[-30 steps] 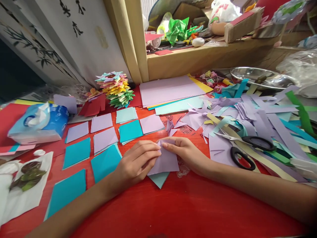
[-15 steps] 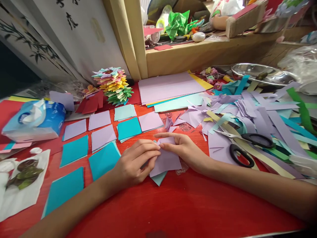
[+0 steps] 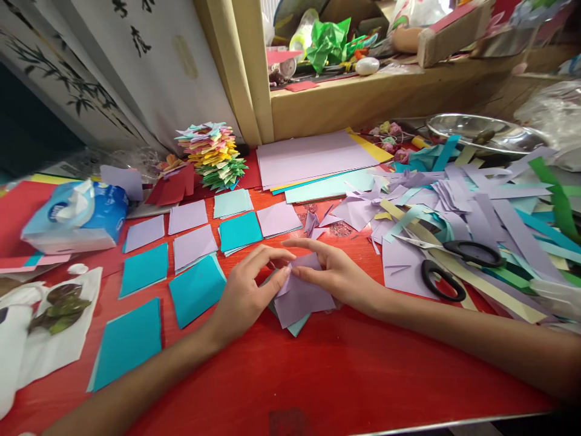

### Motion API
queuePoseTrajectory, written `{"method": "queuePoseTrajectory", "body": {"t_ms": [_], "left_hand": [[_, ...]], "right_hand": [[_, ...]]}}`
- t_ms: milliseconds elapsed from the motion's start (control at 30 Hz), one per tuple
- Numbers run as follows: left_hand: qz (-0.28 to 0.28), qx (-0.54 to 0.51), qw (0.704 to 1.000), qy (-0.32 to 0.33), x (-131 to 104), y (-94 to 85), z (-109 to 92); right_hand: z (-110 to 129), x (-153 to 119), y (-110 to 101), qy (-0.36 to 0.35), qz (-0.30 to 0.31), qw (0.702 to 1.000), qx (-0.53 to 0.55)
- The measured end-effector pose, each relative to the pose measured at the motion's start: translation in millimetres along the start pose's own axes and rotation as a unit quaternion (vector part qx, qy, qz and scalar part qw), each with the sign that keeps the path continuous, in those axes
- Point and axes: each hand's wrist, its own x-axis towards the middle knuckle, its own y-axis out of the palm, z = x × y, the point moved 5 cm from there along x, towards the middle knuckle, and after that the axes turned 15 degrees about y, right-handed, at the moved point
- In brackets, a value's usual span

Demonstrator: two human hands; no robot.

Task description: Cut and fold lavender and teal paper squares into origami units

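Both hands meet over a small piece of lilac paper [image 3: 302, 298] just above the red table. My left hand [image 3: 254, 284] pinches a folded edge at its upper left between thumb and fingers. From the right, my right hand [image 3: 329, 266] grips the top of the same paper, its thumb pressed close to the left fingertips and its index finger stretched out. A pale mint sheet [image 3: 299, 326] shows underneath. Just beyond the hands lies a small folded lilac paper piece [image 3: 311, 221]. My fingers partly hide the fold.
Stacks of teal squares [image 3: 129, 339] and lilac squares [image 3: 195, 247] lie left. Black-handled scissors [image 3: 442, 281] rest among paper strips [image 3: 499, 236] on the right. A layered paper tower [image 3: 213, 157], tissue pack [image 3: 77, 215] and large lilac sheets [image 3: 318, 158] stand or lie behind.
My left hand has turned so its thumb now shows on top, pinching the paper's left edge. The right hand stays nearly in place. The whole view has shifted slightly.
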Motion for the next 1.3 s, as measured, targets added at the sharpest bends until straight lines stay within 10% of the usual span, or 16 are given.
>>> {"method": "queuePoseTrajectory", "body": {"t_ms": [1300], "left_hand": [[-0.057,-0.085,0.989,-0.111,-7.9,3.0,11.2]], "right_hand": [[-0.2,-0.3,-0.8,0.004,-0.051,0.997,-0.056]]}}
